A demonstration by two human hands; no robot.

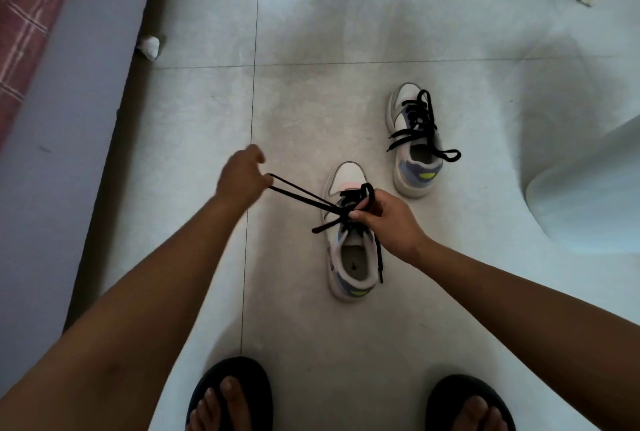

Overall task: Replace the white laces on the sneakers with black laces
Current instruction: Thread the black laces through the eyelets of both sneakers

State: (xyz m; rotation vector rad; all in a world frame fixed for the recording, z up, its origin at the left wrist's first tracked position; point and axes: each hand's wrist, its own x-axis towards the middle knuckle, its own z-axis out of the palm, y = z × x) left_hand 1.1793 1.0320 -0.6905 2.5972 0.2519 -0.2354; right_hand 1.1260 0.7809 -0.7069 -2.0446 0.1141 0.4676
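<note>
The step in hand appears to be tying the bow on the near sneaker [349,243], which stands on the tiled floor [298,101] with its toe pointing away from the person and black lace [304,195] already threaded through its eyelets. The left hand [242,176] is closed around a doubled loop of that lace and holds it out taut to the left, well clear of the shoe. The right hand [384,219] is closed over the knot area above the tongue, pinching a second loop that arches over its fingers. One free lace end hangs down the right side of the shoe; another sticks out to the left of the knot. The far sneaker [414,139] stands apart, farther off and to the right, already fitted with black lace that looks tied, its loops spilling over both sides. Judged from this, the task is close to done. The next move calls for drawing both loops outward evenly until the knot seats, without pulling either free end through. No white laces are in view, so their whereabouts cannot be stated. The right hand covers the knot itself, so its form cannot be confirmed. Both sandalled feet [230,396] are cut off at the lower edge, and a small white object [149,46] by the dark baseboard is too indistinct to identify.
</note>
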